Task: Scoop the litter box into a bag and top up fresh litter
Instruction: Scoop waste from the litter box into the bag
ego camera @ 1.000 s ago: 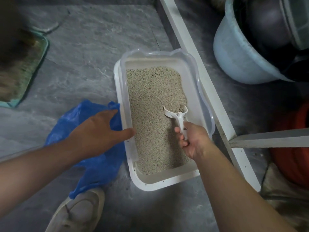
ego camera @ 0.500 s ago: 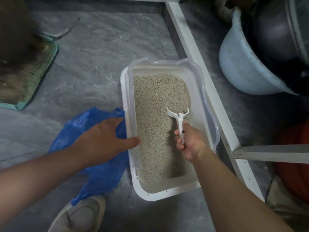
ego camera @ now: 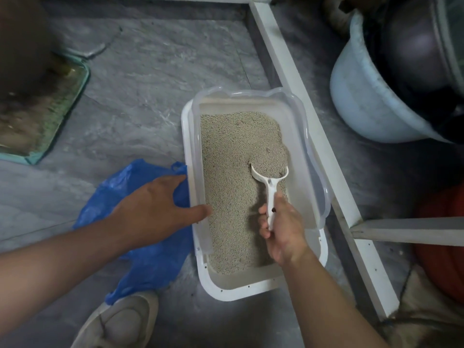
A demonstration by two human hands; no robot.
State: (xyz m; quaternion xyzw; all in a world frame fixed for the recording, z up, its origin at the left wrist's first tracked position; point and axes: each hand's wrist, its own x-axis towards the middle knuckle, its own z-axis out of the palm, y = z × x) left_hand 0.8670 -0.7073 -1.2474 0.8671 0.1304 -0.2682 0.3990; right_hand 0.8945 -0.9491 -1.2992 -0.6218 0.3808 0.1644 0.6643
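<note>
Item one: a white litter box (ego camera: pixel 253 288) stood on the grey stone floor (ego camera: pixel 150 96), fitted with a translucent rim guard (ego camera: pixel 315 156) round its far and side edges. Pale granular litter (ego camera: pixel 231 172) filled its base.

Item two: a white scoop (ego camera: pixel 270 177). Our right hand (ego camera: pixel 283 229) gripped its handle, fingers curled round it, at the near right of the box. The scoop's bowl lay in the litter toward the far right, heaped with granules.

Item three: a blue plastic bag (ego camera: pixel 148 262), crumpled on the floor just left of the box and touching its left wall.

Item four: our left hand (ego camera: pixel 155 212), open, fingers extended over the bag, the thumb reaching across the left rim of the box onto the inner wall. It held nothing.

Item five: a beige shoe (ego camera: pixel 118 322) on the floor near us, partly on the bag's near edge.

Further entries: a white frame rail (ego camera: pixel 308 126) ran just right of the box from far to near. Beyond it, at far right, a pale blue tub (ego camera: pixel 364 96) stood with dark vessels inside. At near right we noted a red rounded object (ego camera: pixel 442 237), which we could not identify. At far left lay a green-edged mat (ego camera: pixel 42 114).
</note>
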